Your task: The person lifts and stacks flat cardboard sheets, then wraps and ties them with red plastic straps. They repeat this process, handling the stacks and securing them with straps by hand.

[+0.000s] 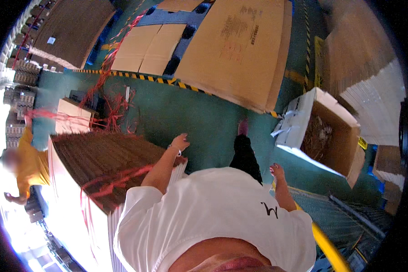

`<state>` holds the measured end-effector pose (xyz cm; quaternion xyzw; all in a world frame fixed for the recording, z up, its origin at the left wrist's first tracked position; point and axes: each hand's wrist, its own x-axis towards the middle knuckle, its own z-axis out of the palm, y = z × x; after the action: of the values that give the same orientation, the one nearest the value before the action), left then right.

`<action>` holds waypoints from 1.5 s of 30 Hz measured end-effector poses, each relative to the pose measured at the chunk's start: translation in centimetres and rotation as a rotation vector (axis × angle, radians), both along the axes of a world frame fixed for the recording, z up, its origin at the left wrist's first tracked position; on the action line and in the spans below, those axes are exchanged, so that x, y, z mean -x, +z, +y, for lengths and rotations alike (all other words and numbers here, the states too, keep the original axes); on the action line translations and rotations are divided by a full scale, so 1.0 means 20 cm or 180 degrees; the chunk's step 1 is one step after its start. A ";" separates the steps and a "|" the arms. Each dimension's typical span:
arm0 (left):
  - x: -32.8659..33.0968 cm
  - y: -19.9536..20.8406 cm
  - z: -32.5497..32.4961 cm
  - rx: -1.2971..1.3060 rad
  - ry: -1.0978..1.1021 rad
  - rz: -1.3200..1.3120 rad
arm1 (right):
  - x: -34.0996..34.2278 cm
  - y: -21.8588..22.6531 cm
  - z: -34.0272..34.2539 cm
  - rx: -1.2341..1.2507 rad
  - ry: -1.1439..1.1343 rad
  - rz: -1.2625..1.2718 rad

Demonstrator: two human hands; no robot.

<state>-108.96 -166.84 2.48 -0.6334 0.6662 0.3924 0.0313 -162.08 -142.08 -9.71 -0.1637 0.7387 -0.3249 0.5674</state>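
Note:
My left hand (pixel 180 142) reaches forward over the floor, just past the corner of a tall stack of cardboard sheets (pixel 109 158). Its fingers are loosely bent and nothing shows in them. Red plastic strapping (pixel 118 180) runs across that stack and down its side. On the other side of my body, my right hand (pixel 277 171) hangs free with its fingers slightly curled, and no object is visible in it. One leg in dark trousers (pixel 246 156) is stretched forward between my two hands.
An open cardboard box (pixel 333 136) with scraps inside stands at the right. Flat cardboard (pixel 233 50) lies on a blue pallet ahead, behind yellow-black floor tape (pixel 158 80). Loose red strapping (pixel 115 109) tangles at the left. A person in yellow (pixel 33 161) holds some strapping.

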 end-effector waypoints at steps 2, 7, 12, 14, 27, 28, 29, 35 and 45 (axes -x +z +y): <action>-0.02 0.00 -0.18 -0.0223 0.0115 -0.0333 | 0.12 -0.08 -0.33 -0.0009 0.0032 0.0106; 0.04 -0.08 -0.67 -0.0515 0.0123 -0.1057 | 0.24 -0.06 -1.08 -0.0364 0.0283 0.0330; 0.03 -0.34 -1.15 0.0035 0.0211 -0.1219 | 0.36 -0.44 -1.45 0.0860 0.0965 0.0797; 0.11 -0.33 -1.43 -0.0202 0.0499 -0.1346 | 0.38 -0.60 -1.54 0.0874 0.1101 0.0855; -0.24 -1.10 -2.27 0.0341 0.1570 0.0298 | 0.08 -0.68 -1.93 -0.0342 -0.0729 0.1066; -0.24 -1.07 -2.28 0.0367 0.1542 0.0086 | 0.03 -0.60 -1.99 -0.0297 -0.0780 0.0908; -0.21 -1.03 -2.28 0.0376 0.1492 -0.0119 | -0.02 -0.53 -2.01 -0.0389 -0.0933 0.0900; -0.36 -1.10 -2.30 -0.0070 0.1852 0.0686 | -0.12 -0.48 -2.03 -0.0405 -0.0882 0.1424; -0.45 -1.17 -2.46 -0.0981 0.1954 0.1032 | 0.00 -0.61 -1.92 -0.0399 -0.0576 0.1443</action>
<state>-99.88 -215.99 -20.86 -0.7210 0.3749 0.5743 -0.0986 -162.00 -180.40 -21.94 -0.1301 0.8775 -0.2829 0.3649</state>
